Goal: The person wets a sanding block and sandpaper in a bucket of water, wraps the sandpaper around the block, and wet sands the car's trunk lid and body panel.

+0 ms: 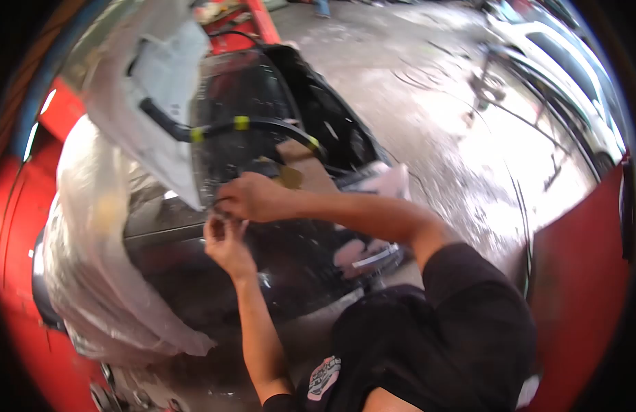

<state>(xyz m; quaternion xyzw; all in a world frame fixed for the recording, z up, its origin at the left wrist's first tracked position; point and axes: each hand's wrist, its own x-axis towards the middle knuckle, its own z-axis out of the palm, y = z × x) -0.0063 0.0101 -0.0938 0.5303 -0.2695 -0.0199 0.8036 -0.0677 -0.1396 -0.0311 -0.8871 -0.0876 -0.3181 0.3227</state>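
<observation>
Close together at the lower corner of a raised pale panel [143,89], both my hands are over the dark car body [187,275]. My right hand [253,197] is closed, fingers curled and pinched around something small and dark that blur hides. Just below it, my left hand [227,246] has its fingers bent and drawn together near the same spot; what they hold, if anything, cannot be made out. Beyond the hands, a black tube [218,128] with yellow-green bands lies across the car's front.
Crumpled plastic sheeting [84,254] covers the car body at left. A brown piece of cardboard [308,165] lies beyond my right forearm. A black bumper-like part [325,113] forms the car's front. Cables [514,185] run over the floor, and a white car [565,62] stands at right.
</observation>
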